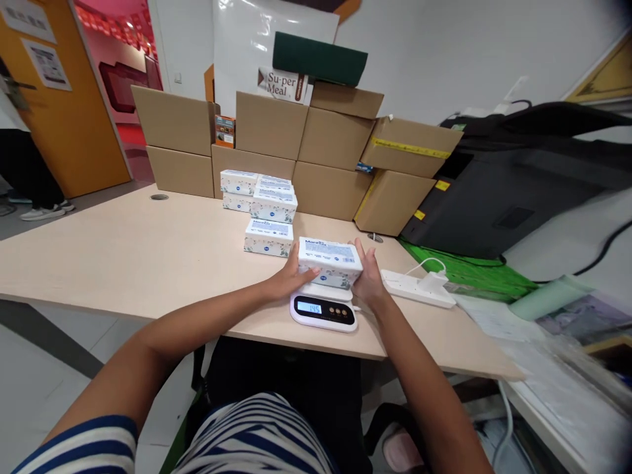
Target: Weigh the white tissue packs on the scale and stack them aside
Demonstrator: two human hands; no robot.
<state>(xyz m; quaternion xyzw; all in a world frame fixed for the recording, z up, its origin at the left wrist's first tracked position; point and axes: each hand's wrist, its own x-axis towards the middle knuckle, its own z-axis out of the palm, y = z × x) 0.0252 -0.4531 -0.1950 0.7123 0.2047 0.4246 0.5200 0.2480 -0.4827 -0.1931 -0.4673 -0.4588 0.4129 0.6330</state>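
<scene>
White pack [330, 263] held between two hands over a digital scale [323, 322]

Left hand [290, 276] bears on the left end of the pack, thumb lying across the front face; right hand [369, 280] bears on the right end, fingers pointing up and away. Grip: both hands clasp the pack, spaced to its length. Position: directly over the scale's platform [328, 292], near the front edge of the table [123, 243]; whether its full weight rests there cannot be told. The display [309, 308] is lit. A single pack [269, 238] sits behind, to the left; a power strip [419, 291] lies right
</scene>
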